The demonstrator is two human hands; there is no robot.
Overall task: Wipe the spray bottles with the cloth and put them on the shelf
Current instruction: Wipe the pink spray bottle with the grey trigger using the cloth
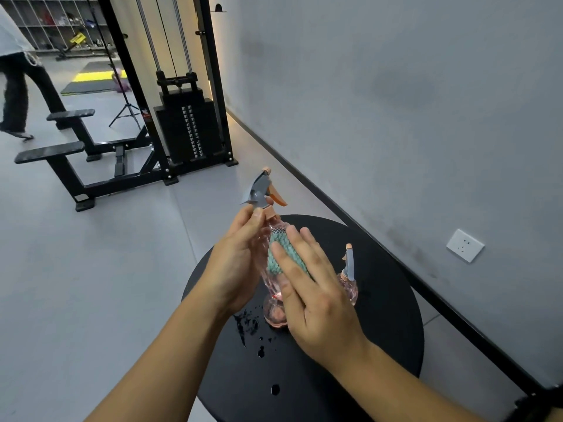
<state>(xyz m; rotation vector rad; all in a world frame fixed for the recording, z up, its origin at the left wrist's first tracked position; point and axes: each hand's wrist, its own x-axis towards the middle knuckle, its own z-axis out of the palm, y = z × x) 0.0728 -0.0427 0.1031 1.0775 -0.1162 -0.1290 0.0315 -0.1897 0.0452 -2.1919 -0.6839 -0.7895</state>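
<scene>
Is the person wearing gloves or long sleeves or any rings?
No gloves. The left hand and the right hand are bare, and both forearms are bare as far as the picture shows, so no sleeves are visible. I can see no rings, watch or bracelet.

A round black table stands on a pale grey floor, close to a grey wall. Its top is matte and dark, with a small round hole near the front. Scattered water droplets and a few larger wet spots lie on the surface left of centre. A pink transparent spray bottle with a grey and orange head stands upright on the table toward the wall side. On the floor beyond stands a black weight machine.
</scene>
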